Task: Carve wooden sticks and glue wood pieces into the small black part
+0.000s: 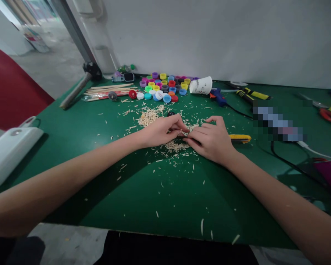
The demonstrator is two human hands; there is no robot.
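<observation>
My left hand [164, 129] is closed in a pinch over a scatter of pale wood shavings [176, 146]. Whatever lies between its fingertips is too small to make out. Facing it, my right hand [211, 140] has its fingers curled together, with the tips close to the left fingertips; what they hold is hidden. A thicker heap of shavings [148, 117] sits just beyond my left hand. A small black round thing [171, 114] lies behind the left knuckles. To the right of my right hand is a yellow-handled tool [240, 138], partly covered by that hand.
Coloured bottle caps [165, 86], a tipped paper cup [201, 85] and a blue glue gun [218, 97] lie along the back. Wooden sticks [110, 88] and a hammer [79, 86] are at left, near a white box-like device [13, 154]. Cables [295, 167] and scissors [327, 110] lie right.
</observation>
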